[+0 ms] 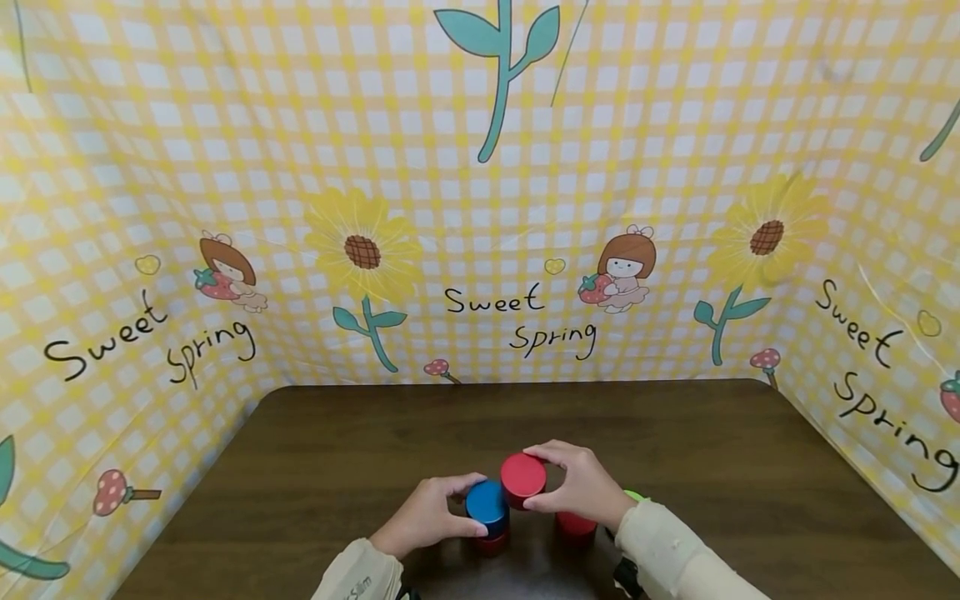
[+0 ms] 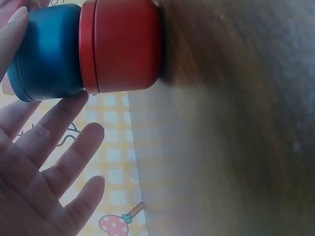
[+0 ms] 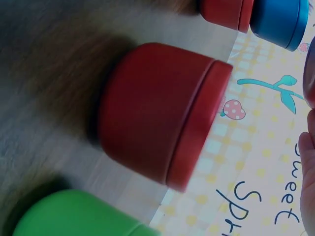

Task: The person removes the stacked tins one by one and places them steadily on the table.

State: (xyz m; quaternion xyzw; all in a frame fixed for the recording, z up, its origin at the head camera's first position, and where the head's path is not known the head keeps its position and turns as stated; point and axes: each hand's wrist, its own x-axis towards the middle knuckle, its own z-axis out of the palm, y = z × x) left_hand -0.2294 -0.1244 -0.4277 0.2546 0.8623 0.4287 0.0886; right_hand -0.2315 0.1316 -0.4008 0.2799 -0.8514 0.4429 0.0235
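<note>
A blue round tin sits on top of a red tin, the two forming a small stack on the table. My left hand pinches the blue tin between thumb and fingers; in the left wrist view the lower fingers are spread apart. Between the thumb and fingers of my right hand is another red tin, raised beside the blue tin's top, a little to the right. In the right wrist view only its edge and some fingers show at the right border.
A third red tin stands on the brown table below my right wrist. Next to it is a green tin, mostly hidden by the right forearm in the head view. A yellow checked cloth surrounds the table's back and sides.
</note>
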